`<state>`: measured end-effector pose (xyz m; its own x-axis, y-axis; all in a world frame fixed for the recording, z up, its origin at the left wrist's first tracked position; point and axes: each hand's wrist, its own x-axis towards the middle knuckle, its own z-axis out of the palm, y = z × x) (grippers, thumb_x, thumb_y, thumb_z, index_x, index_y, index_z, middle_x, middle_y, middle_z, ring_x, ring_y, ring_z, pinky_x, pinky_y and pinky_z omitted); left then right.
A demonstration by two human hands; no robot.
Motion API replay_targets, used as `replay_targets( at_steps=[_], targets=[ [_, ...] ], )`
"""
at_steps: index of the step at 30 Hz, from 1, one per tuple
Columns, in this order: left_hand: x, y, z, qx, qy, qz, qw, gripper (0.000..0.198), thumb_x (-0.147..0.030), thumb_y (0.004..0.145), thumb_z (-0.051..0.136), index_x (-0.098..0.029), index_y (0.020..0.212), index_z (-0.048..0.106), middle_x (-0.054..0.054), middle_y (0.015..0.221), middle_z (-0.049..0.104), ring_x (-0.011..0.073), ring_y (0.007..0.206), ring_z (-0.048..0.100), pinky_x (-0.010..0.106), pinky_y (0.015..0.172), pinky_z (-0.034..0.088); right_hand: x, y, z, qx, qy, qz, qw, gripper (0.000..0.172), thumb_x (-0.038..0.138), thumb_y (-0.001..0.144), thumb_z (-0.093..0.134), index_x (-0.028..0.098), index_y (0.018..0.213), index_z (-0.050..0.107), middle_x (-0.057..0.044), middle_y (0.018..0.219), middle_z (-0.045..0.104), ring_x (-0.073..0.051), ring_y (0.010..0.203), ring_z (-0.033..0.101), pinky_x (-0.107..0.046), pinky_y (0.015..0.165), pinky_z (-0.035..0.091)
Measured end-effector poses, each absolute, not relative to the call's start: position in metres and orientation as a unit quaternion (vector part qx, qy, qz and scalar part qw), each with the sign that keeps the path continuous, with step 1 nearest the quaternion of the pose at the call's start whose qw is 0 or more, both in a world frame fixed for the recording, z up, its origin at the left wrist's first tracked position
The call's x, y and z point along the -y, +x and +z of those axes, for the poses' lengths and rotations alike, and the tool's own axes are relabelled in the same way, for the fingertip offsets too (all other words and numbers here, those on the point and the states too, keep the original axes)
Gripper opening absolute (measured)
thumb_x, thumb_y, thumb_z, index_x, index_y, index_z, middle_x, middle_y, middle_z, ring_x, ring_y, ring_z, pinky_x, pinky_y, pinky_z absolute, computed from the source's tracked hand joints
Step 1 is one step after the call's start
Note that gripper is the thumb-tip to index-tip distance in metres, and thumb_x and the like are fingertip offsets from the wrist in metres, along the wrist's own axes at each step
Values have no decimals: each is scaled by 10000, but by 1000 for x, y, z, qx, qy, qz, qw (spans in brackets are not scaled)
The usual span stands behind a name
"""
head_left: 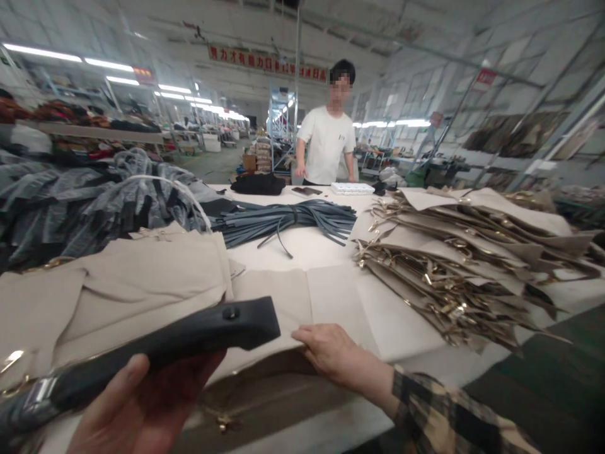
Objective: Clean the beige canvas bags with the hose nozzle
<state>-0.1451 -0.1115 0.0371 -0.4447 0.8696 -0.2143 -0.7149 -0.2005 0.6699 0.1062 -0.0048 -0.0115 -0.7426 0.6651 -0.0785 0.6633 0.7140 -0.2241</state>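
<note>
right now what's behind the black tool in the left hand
Behind the black tool, in the left hand, a beige pile and part of a flat beige piece show. What its body directly covers can't be seen.

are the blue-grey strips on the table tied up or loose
Tied: a dark band cinches the blue-grey strips near the middle, and their ends fan out on both sides.

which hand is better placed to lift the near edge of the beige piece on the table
The right hand, I'd judge: its fingers are at the near edge of the beige piece, and it carries no tool. The left hand looks occupied, holding the black tool.
</note>
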Motion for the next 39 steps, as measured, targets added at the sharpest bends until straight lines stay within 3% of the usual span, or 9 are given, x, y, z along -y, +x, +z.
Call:
replay_targets(
  at_steps=[2, 4, 6, 9, 11, 13, 19, 25, 39],
  targets=[
    [100, -135, 44, -404, 102, 773, 478, 375, -441, 664, 789, -287, 1005, 757, 58, 956, 794, 319, 953, 723, 419, 763, 642, 27, 78, -17, 935, -343, 91, 10, 324, 247, 956, 486, 184, 1266, 555, -150, 1133, 665, -298, 995, 646, -446, 830, 541],
    [85, -125, 46, -396, 132, 763, 493, 380, -381, 603, 864, -225, 933, 759, 72, 927, 793, 292, 942, 719, 398, 816, 628, 42, 63, -17, 947, -310, 79, 40, 571, 404, 932, 564, 145, 1419, 418, -239, 1310, 562, -376, 1120, 581, -559, 864, 522],
    [71, -118, 43, -385, 155, 759, 501, 359, -308, 564, 905, -189, 863, 746, 73, 897, 788, 263, 905, 717, 385, 828, 620, 40, 65, -10, 956, -263, 110, 68, 682, 528, 902, 593, 147, 1435, 406, -241, 1390, 505, -382, 1184, 544, -568, 911, 507],
    [48, -107, 34, -390, 167, 752, 504, 335, -243, 543, 917, -157, 802, 723, 74, 897, 776, 233, 869, 710, 363, 809, 613, 2, 88, 3, 956, -238, 158, 66, 319, 378, 1000, 465, 153, 1142, 640, -155, 1231, 638, -271, 1114, 604, -435, 969, 499],
    [32, -97, 28, -393, 162, 749, 508, 336, -237, 536, 916, -148, 789, 714, 69, 897, 767, 216, 840, 703, 348, 788, 606, -33, 105, 3, 948, -276, 148, 63, 281, 251, 1006, 421, 138, 997, 678, -147, 1138, 675, -246, 1084, 620, -417, 1007, 474],
    [14, -85, 23, -395, 153, 749, 510, 341, -241, 537, 915, -154, 796, 710, 50, 883, 758, 201, 818, 695, 342, 778, 597, -62, 117, -8, 937, -316, 134, 71, 219, 214, 973, 473, 124, 1021, 667, -153, 1132, 672, -251, 1086, 618, -422, 1015, 471],
    [-31, -56, -2, -434, 137, 734, 504, 360, -190, 506, 917, -140, 778, 687, 47, 825, 727, 196, 764, 676, 331, 717, 570, -73, 117, -61, 938, -285, 127, 153, 353, 298, 959, 543, 94, 1244, 584, -187, 1354, 573, -280, 1335, 461, -463, 1155, 358],
    [-62, -39, -23, -468, 133, 725, 487, 368, -191, 529, 911, -147, 801, 668, 39, 835, 707, 202, 807, 668, 340, 733, 561, -63, 116, -64, 932, -293, 111, 182, 196, 238, 967, 526, 117, 1044, 660, -149, 1160, 676, -265, 1118, 602, -433, 1032, 483],
    [-36, -54, -13, -489, 165, 709, 481, 350, -153, 533, 899, -147, 794, 665, 46, 862, 722, 229, 856, 676, 389, 786, 570, -64, 116, -65, 922, -292, 137, 212, 165, 218, 969, 507, 138, 981, 651, -128, 1041, 669, -244, 1043, 587, -427, 979, 489]
  ],
)
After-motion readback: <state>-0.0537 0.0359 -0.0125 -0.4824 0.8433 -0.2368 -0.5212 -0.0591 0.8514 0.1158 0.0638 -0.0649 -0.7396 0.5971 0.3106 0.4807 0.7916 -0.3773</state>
